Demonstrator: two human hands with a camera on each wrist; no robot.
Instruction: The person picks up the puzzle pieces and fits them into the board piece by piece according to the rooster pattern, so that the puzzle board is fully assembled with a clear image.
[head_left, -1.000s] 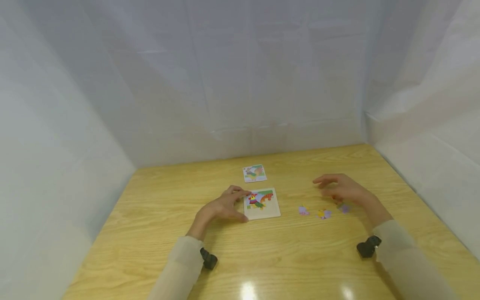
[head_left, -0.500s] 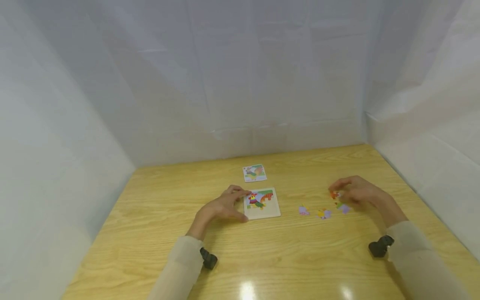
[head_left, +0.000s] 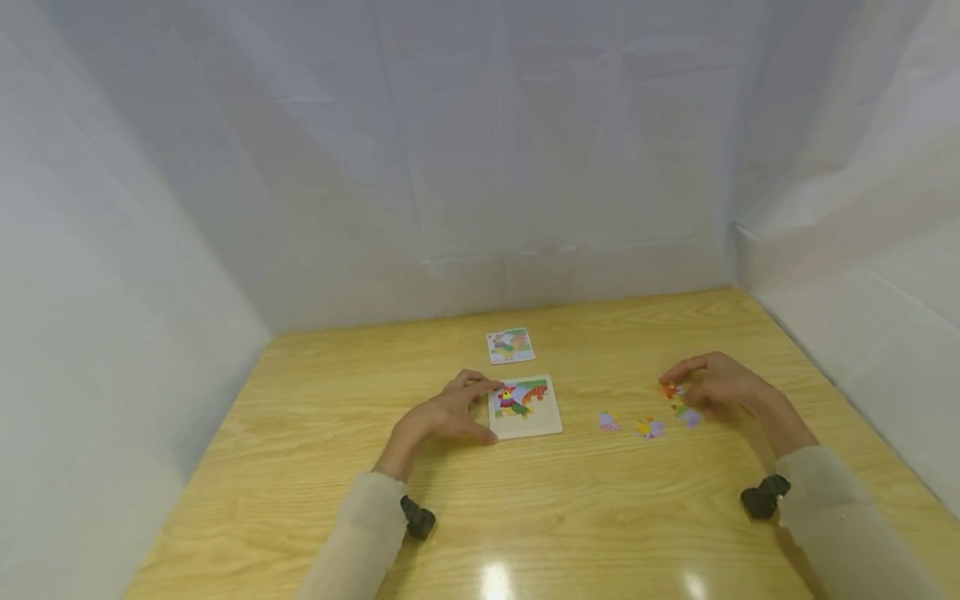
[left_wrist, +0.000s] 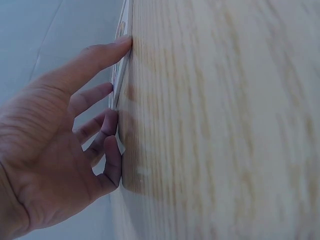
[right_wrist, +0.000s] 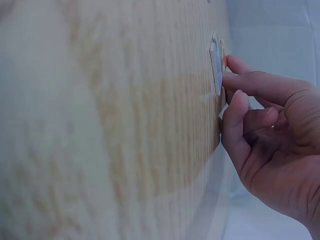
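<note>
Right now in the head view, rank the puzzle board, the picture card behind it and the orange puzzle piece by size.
1. Puzzle board: largest.
2. Picture card: smaller, though it lies farther from the camera, so the gap may be overstated.
3. Orange puzzle piece at the right hand: smallest, partly hidden.

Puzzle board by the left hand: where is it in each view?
Head: puzzle board lies centre on the table, left hand touching its left edge.
Left wrist: edge-on, a thin sliver at upper left against the fingertips.
Right wrist: not in it; only loose pieces by the right hand.
Shared landmark: the wood-grain table.
</note>
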